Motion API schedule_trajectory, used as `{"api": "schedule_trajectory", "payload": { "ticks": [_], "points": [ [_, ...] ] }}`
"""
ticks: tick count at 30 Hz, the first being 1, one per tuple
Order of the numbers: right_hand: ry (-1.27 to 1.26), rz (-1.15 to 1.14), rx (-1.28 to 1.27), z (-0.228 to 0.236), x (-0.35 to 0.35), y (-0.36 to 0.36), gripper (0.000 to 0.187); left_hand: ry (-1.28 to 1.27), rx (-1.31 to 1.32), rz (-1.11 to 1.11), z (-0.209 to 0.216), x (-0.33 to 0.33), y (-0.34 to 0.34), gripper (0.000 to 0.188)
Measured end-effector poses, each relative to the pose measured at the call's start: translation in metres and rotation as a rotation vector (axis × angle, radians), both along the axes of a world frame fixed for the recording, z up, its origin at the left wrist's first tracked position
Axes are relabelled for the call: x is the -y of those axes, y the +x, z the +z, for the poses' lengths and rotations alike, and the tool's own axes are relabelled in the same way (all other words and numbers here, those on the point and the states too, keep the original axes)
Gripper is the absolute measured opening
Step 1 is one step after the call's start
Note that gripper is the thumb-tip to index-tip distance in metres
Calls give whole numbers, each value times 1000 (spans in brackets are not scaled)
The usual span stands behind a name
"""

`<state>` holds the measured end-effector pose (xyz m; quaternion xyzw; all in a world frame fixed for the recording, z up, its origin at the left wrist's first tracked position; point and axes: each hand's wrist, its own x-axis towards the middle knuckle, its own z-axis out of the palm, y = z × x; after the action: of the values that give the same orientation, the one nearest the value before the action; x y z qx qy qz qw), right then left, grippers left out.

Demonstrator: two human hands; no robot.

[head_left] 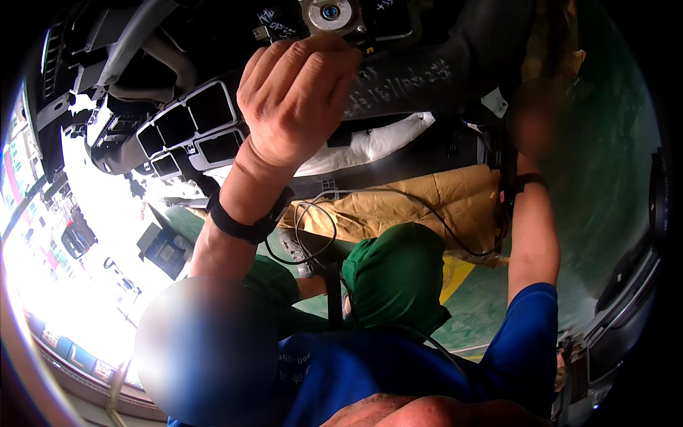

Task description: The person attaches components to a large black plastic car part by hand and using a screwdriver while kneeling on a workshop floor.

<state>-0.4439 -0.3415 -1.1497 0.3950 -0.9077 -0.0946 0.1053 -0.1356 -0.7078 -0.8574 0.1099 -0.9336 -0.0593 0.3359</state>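
My left hand (pixel 299 92) is raised with its fingers curled into a fist, its back toward me, in front of a black vehicle assembly. Just above the knuckles sits a round silver metal hub (pixel 331 13) with a blue centre. Whatever the fist holds, if anything, is hidden behind the fingers. My right hand (pixel 535 127) reaches to the right end of the assembly, close to a small pale tag (pixel 495 102); it is blurred, so its fingers cannot be made out. Beside the left hand runs a black duct (pixel 420 78) with chalk-like handwriting.
Black framed openings (pixel 188 117) lie to the left of my wrist. White padding (pixel 377 142) and tan quilted covering (pixel 420 203) run below the duct. A dark cable (pixel 398 192) loops across the covering, above my green-trousered knee (pixel 398 277). The floor (pixel 605 199) is green.
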Motion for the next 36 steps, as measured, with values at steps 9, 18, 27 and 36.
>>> {"api": "schedule_trajectory", "payload": {
  "ticks": [9,18,27,36],
  "points": [
    [-97,84,-20,-26,-21,-11,47,-50,-10,-34,-1,-2,4,22],
    [40,20,-25,5,1,-1,45,503,162,363,-38,8,9,12],
    [256,60,-202,6,-1,-3,43,544,362,559,-48,40,-15,24],
    [194,82,-198,-1,-6,-7,48,636,431,651,-23,41,-34,17]
  ]
}}
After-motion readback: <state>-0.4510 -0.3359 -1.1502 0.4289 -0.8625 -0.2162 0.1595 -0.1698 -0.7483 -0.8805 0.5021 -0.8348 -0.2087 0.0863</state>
